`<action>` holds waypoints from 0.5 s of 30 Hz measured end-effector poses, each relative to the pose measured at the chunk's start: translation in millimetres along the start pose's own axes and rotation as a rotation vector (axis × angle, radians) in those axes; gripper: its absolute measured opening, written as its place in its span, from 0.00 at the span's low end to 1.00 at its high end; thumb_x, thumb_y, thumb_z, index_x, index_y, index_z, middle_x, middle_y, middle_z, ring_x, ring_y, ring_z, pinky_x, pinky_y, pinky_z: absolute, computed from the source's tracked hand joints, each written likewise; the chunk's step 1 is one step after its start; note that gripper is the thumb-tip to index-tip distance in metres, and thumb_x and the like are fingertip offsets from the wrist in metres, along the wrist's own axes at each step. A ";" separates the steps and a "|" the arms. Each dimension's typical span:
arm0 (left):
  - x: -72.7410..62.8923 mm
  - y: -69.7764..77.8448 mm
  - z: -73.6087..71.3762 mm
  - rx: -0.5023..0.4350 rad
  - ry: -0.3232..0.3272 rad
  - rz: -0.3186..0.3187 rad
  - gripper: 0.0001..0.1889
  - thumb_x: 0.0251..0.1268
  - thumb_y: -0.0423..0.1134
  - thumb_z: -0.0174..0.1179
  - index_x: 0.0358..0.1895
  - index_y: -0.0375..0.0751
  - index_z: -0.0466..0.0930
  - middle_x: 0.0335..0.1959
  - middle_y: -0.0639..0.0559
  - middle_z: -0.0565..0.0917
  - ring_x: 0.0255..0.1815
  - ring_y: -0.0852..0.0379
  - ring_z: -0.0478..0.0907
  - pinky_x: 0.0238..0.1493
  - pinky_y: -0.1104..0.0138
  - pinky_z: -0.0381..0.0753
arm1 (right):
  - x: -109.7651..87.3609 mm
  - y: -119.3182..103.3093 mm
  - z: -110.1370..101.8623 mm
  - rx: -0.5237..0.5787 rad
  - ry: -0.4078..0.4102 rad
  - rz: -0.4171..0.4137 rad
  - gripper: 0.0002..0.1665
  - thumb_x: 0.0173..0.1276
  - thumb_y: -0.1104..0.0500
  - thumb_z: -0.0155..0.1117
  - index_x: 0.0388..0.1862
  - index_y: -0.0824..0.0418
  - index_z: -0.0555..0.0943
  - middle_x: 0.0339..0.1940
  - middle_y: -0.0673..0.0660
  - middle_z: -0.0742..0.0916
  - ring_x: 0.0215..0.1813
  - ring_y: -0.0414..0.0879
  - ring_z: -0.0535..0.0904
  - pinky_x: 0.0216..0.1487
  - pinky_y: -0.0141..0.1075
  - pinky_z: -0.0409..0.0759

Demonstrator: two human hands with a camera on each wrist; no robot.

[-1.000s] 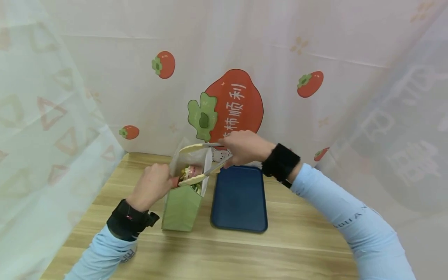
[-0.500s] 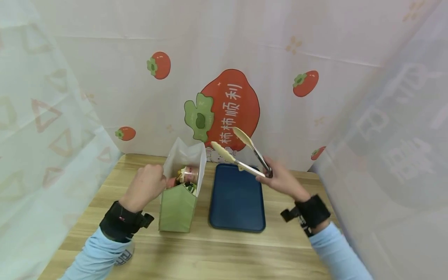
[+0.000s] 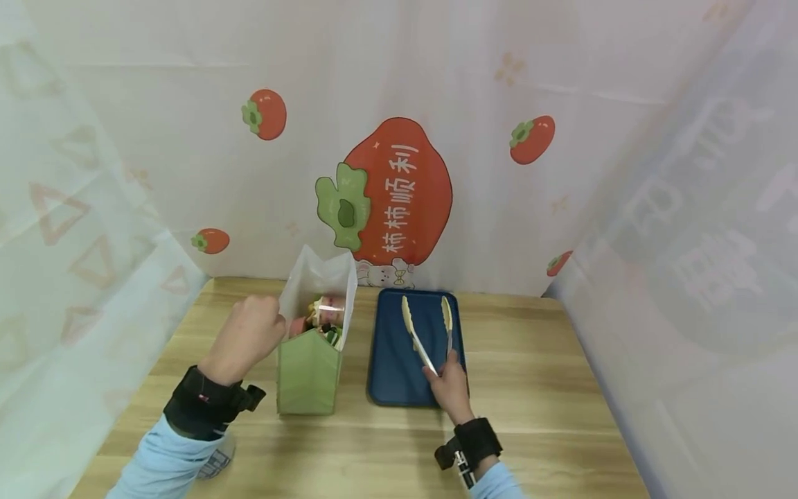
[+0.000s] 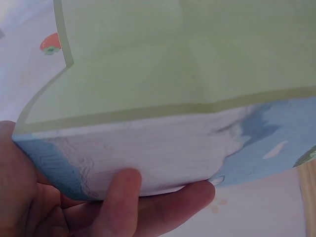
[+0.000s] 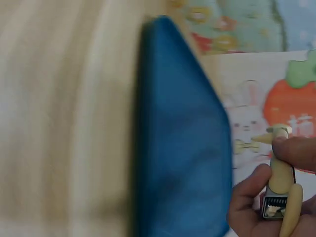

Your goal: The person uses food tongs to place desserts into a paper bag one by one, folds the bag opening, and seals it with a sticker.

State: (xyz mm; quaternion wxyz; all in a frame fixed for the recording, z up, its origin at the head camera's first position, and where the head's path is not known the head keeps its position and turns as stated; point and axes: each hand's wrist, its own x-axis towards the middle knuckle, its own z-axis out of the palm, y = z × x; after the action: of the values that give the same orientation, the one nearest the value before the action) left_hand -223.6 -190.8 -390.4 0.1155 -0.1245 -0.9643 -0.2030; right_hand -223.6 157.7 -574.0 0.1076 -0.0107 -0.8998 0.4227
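My left hand (image 3: 246, 339) has the side of the bag (image 3: 307, 378) pinched between thumb and fingers; the bag stands upright just left of the tray (image 3: 393, 371), a pink tub (image 3: 332, 312) among the things inside it. My right hand (image 3: 451, 389), above the tray's near right corner, has its fingers curled round the tongs (image 3: 426, 355), whose two arms stand spread apart over the tray, tips toward its far edge.
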 end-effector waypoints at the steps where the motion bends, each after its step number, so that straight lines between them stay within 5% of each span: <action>1: -1.0 -0.2 0.2 0.003 -0.008 -0.005 0.08 0.53 0.23 0.51 0.20 0.32 0.74 0.16 0.50 0.69 0.17 0.52 0.67 0.19 0.59 0.67 | -2.6 2.7 6.0 -0.005 0.008 0.023 0.24 0.63 0.66 0.73 0.48 0.75 0.69 0.22 0.54 0.73 0.23 0.44 0.67 0.24 0.39 0.66; 7: -4.2 -1.3 2.1 0.010 -0.010 0.004 0.10 0.53 0.23 0.51 0.17 0.35 0.71 0.15 0.51 0.67 0.17 0.52 0.65 0.19 0.60 0.65 | -12.6 15.1 28.2 -0.026 0.069 0.131 0.32 0.62 0.67 0.73 0.57 0.80 0.67 0.25 0.59 0.75 0.27 0.51 0.71 0.28 0.44 0.69; 15: -0.7 -2.2 0.5 0.002 -0.003 0.006 0.09 0.54 0.23 0.49 0.20 0.32 0.73 0.15 0.51 0.67 0.16 0.52 0.65 0.18 0.61 0.64 | -7.8 26.4 42.2 -0.033 0.099 0.135 0.35 0.62 0.66 0.74 0.59 0.80 0.66 0.29 0.61 0.76 0.32 0.55 0.74 0.33 0.49 0.72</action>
State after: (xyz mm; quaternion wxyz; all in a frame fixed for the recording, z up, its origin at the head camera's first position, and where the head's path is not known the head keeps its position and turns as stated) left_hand -223.7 -192.7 -391.9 0.1146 -0.1277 -0.9643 -0.2016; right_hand -226.5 141.8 -621.7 0.1231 -0.0938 -0.8974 0.4132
